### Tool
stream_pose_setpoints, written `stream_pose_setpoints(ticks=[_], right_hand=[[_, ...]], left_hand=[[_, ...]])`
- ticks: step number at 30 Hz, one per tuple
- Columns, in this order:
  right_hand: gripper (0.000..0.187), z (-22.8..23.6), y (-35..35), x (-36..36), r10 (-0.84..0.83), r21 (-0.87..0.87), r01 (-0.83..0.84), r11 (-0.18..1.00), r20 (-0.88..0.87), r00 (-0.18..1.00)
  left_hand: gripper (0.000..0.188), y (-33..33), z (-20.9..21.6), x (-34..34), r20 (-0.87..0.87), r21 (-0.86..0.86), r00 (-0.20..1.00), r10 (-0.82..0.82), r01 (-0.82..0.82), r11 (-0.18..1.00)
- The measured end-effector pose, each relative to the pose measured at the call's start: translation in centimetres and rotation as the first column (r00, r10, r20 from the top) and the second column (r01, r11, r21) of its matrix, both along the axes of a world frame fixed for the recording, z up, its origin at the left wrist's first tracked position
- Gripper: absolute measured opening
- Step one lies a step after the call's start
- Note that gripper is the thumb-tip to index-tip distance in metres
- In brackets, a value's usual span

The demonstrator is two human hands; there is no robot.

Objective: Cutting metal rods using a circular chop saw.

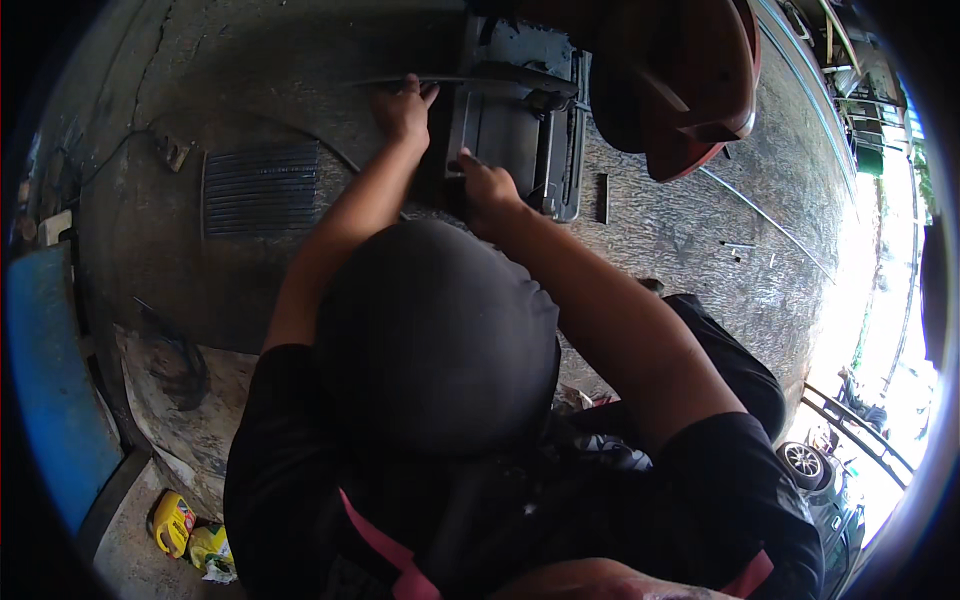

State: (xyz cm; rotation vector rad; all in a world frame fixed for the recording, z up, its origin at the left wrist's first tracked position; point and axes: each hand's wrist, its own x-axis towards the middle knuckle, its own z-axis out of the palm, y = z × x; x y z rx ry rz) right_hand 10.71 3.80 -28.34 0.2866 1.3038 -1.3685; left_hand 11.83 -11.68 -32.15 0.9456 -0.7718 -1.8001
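Note:
My left hand (pixel 403 115) reaches up to a long, thin metal bar (pixel 450 80), its fingers and thumb closed at the bar's edge. The bar runs sideways across a dark metal machine (pixel 510 130) with a flat base and a rail along its right side. Lower down, at the machine's near left edge, my right hand (pixel 487 188) is closed with the thumb up. What it grips is too dark to make out. A red and dark rounded thing (pixel 690 90) hangs over the machine's right side; its kind is unclear.
Several dark metal strips (pixel 260 190) lie side by side at left, near a cable (pixel 325 145). A thin rod (pixel 765 222) crosses the floor at right. A dark rounded shape (pixel 435 340) fills the middle. Yellow containers (pixel 173 523) stand lower left, by a blue panel (pixel 60 380).

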Motion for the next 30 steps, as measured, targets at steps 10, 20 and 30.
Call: stream_pose_setpoints(ticks=[10,20,30], right_hand=[[0.035,1.8,5.2,-2.7,0.078,-0.018,-0.086,0.996,-0.270,0.960],[0.035,-0.2,7.9,-4.4,0.228,0.095,-0.208,0.974,-0.368,0.901],[0.032,-0.5,9.0,-5.0,0.422,0.193,-0.383,0.903,-0.553,0.718]], left_hand=[[0.023,2.0,-4.0,-5.4,0.075,0.170,0.995,-0.071,0.057,0.984],[0.024,-0.2,-4.2,-7.4,0.284,0.242,0.932,-0.227,0.160,0.957],[0.024,2.0,-4.1,-9.3,0.235,0.285,0.912,-0.335,0.264,0.921]])
